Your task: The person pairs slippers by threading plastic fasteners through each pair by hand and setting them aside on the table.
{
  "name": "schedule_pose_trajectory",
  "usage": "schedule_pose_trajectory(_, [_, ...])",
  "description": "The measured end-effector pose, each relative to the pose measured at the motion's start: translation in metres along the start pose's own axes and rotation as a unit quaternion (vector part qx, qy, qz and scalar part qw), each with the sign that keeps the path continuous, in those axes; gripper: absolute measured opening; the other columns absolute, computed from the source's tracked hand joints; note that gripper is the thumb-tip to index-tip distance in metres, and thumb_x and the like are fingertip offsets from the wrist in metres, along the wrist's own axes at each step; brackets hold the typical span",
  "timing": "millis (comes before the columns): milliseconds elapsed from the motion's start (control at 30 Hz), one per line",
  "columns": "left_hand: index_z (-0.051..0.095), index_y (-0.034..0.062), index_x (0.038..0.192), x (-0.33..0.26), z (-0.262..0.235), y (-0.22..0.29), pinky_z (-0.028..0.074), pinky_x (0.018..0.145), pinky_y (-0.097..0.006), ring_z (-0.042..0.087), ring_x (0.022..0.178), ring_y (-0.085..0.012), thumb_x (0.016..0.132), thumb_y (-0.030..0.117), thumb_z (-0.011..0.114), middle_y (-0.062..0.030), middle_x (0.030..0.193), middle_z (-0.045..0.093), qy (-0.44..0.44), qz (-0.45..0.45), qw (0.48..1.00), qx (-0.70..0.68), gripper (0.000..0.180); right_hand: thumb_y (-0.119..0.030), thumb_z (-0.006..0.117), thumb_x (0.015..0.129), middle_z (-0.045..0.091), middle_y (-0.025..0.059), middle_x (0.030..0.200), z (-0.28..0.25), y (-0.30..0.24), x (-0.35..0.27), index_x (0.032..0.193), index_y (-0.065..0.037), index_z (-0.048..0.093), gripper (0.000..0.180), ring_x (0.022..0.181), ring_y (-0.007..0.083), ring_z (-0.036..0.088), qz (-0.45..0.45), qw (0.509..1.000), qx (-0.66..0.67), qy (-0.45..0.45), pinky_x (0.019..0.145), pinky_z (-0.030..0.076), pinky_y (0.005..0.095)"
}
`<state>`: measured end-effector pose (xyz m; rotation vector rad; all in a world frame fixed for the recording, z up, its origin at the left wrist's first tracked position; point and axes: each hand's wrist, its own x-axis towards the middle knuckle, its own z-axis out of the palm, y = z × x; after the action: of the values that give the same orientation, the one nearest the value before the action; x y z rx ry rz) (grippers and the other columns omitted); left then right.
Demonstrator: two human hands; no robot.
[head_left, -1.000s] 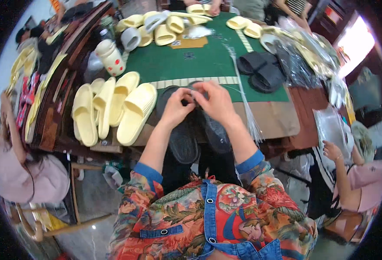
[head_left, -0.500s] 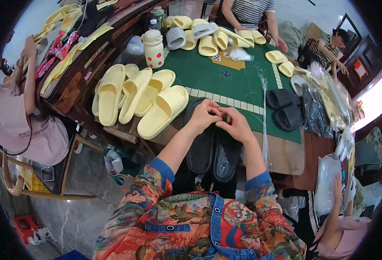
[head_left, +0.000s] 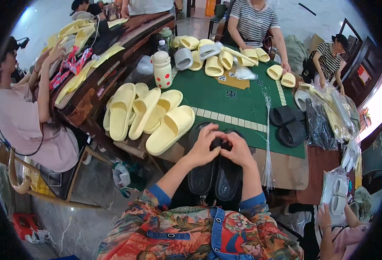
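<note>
A pair of black slippers lies at the table's near edge, soles of the left slipper (head_left: pixel 200 178) and right slipper (head_left: pixel 228 178) side by side with their heels toward me. Over their front ends my left hand (head_left: pixel 204 147) and my right hand (head_left: pixel 238 151) meet, fingers bent and thumbs close together. Both hands look closed in a pinch; whatever is between the fingertips is too small or hidden to make out. Left of my hands lie several pale yellow slippers (head_left: pixel 170 130). A bundle of thin clear ties (head_left: pixel 267 143) lies to the right.
Beyond the green mat (head_left: pixel 217 97) stand more yellow slippers (head_left: pixel 214 66) and a white dotted flask (head_left: pixel 161 69). Another black pair (head_left: pixel 290 125) and bagged slippers (head_left: pixel 321 123) are at right. A person in a striped shirt (head_left: pixel 254 26) stands opposite; others work at both sides.
The view has shifted, so the table sits lower and farther right. My hands stay together over the black slippers, fingers slightly rearranged. The person opposite now touches the yellow pair at the far right.
</note>
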<state>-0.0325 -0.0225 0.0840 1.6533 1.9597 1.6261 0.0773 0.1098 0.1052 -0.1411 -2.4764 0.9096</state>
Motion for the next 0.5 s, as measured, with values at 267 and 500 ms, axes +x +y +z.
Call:
schedule_pose_trajectory(267, [0.054,0.0046,0.104,-0.053,-0.086,0.002,0.034,0.093,-0.04,0.047,0.105,-0.0315,0.072,0.01,0.063,-0.0126,0.107,0.054,0.164,-0.032,0.966,0.198,0.034,-0.01,0.069,0.068,0.051,0.0067,0.071,-0.025,-0.007,-0.002,0.071,-0.002,0.057,0.014,0.061,0.0189,0.053,0.06,0.987,0.009,0.15,0.055,0.043,0.029])
schedule_pose_trajectory(500, [0.053,0.0021,0.108,-0.06,-0.148,-0.026,0.031,0.093,-0.043,0.043,0.108,-0.0338,0.077,0.014,0.061,-0.0162,0.113,0.049,0.276,-0.141,0.876,0.371,0.034,-0.012,0.066,0.071,0.053,0.0084,0.071,-0.013,0.021,0.008,0.073,-0.003,0.058,0.012,0.064,0.0212,0.055,0.109,0.984,-0.002,0.139,0.057,0.044,0.0316])
